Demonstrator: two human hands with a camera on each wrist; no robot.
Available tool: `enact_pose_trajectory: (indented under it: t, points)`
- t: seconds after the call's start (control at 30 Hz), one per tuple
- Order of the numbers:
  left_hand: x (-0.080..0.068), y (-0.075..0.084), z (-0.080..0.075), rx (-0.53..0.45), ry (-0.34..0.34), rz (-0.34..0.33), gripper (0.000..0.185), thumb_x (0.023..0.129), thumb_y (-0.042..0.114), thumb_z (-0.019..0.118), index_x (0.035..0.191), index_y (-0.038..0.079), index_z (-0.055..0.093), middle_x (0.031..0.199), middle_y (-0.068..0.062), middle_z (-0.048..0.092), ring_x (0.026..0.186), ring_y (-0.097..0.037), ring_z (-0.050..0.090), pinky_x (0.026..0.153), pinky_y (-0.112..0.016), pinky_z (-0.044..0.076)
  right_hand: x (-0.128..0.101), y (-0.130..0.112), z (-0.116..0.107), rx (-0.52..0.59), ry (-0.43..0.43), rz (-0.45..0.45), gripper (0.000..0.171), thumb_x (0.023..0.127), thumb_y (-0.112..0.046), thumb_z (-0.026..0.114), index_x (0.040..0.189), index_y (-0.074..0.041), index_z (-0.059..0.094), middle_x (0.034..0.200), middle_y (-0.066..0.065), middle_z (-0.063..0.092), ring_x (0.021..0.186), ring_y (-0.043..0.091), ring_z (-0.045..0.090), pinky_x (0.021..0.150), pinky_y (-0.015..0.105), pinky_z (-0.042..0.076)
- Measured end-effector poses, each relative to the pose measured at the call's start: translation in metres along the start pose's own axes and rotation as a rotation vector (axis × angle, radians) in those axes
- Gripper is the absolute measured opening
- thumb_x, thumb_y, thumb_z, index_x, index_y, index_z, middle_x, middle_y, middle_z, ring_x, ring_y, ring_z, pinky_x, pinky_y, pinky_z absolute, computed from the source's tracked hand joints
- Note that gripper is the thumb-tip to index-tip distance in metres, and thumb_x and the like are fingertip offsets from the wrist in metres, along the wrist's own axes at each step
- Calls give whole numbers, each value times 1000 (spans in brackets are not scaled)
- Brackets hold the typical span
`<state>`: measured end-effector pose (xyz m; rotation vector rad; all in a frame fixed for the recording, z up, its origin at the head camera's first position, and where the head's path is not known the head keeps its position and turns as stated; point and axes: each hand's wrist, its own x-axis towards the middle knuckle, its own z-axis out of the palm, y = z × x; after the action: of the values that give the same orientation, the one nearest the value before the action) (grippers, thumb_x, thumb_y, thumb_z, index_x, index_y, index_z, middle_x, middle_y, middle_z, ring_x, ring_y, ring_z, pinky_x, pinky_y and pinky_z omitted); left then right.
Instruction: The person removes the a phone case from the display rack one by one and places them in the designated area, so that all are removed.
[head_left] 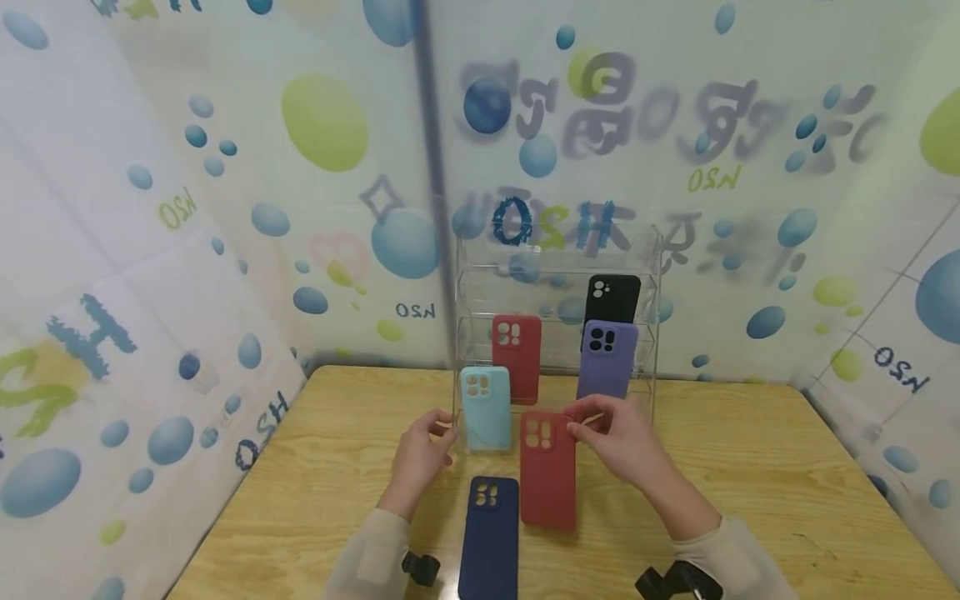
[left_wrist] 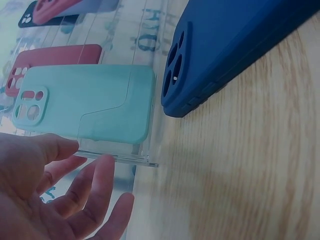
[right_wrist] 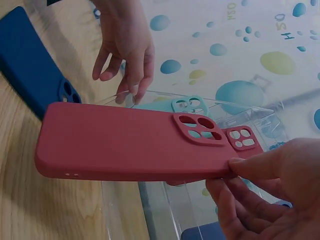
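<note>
My right hand point(head_left: 583, 427) pinches the camera end of a dark red phone case point(head_left: 548, 471) and holds it tilted above the wooden table point(head_left: 750, 467), just in front of a clear acrylic tiered rack point(head_left: 651, 275). In the right wrist view, thumb and fingers of that hand point(right_wrist: 227, 175) clamp the red case point(right_wrist: 130, 142). My left hand point(head_left: 441, 432) hovers with relaxed fingers at the rack's left front edge, beside a light teal case point(head_left: 486, 408). The left wrist view shows the left hand point(left_wrist: 90, 175) next to the teal case point(left_wrist: 90, 100). A navy case point(head_left: 489, 537) lies flat near me.
The rack also holds a second red case point(head_left: 517, 354), a purple case point(head_left: 607, 358) and a black case point(head_left: 612, 298) on higher tiers. Bubble-patterned sheets wall in the table at the back and both sides. Bare wood stretches left and right of the rack.
</note>
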<state>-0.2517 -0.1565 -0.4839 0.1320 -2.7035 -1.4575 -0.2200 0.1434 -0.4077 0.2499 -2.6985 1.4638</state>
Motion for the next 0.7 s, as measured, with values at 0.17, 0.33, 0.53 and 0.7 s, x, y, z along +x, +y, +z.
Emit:
enact_pose_trajectory:
  t: [0.17,0.33,0.53,0.7]
  points:
    - [0,0,0,-2,3,0,18,99,20,67,115,12,69,103,-12,72,57,-15,66,51,-28,45,-3,7,3,18,-61,55,14,92,-5,75,106,-8,75,95,4,75,77,14,72,64,28,55]
    - [-1,-1,-1,-4,0,-2,18,99,20,67,115,11,69,102,-13,72,56,-14,65,51,-28,46,-5,17,7,41,-145,45,14,92,-6,75,106,-7,75,96,6,74,80,22,74,62,31,55]
    - [-1,-1,-1,4,4,10,18,99,19,67,116,12,69,103,-13,72,56,-14,65,50,-28,45,-6,30,11,83,-223,19,14,92,-6,75,105,-3,73,95,8,73,79,20,73,67,36,61]
    - [1,-2,0,-3,0,9,18,99,19,66,116,12,69,103,-13,72,56,-14,66,51,-28,46,-8,39,14,95,-245,43,15,90,-4,76,105,-1,72,93,9,71,78,18,72,68,37,62]
